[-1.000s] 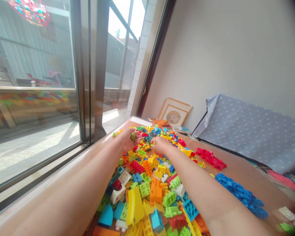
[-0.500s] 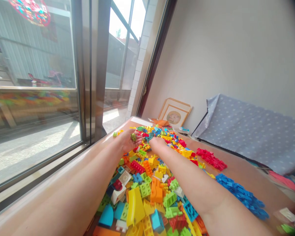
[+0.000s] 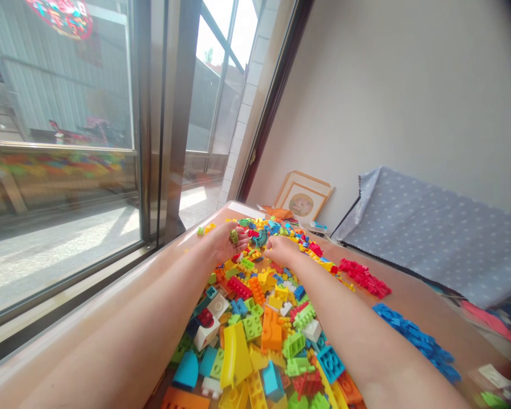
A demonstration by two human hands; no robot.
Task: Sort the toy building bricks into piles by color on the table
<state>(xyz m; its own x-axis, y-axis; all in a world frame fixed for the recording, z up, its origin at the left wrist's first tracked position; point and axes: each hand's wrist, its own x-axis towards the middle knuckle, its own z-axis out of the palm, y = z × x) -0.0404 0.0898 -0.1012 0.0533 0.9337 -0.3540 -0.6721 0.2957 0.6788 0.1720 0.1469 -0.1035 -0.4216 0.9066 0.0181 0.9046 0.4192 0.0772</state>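
Observation:
My left hand (image 3: 231,241) is turned palm up above the far part of the brick pile, its fingers half curled. Olive-green toy bricks (image 3: 234,236) rest in it, held near the base of the fingers. Across from it, over the pile, is my right hand (image 3: 283,251), with the fingers bent inward and closed. Whatever it may hold is hidden. A curved teal piece (image 3: 261,238) lies between the two hands. Below them spreads the mixed pile of toy bricks, with a yellow curved piece (image 3: 234,355) and an orange brick (image 3: 271,330) nearer to me.
A row of red bricks (image 3: 364,277) and a heap of blue bricks (image 3: 417,338) lie on the brown table (image 3: 413,295) at right. A glass door (image 3: 68,193) borders the left side. Picture frames (image 3: 302,196) lean on the wall beside a dotted grey cloth (image 3: 434,227).
My right hand has shifted slightly right, away from the teal piece, uncovering more of it. My left hand stays nearly in place with the green bricks. The view has tilted slightly.

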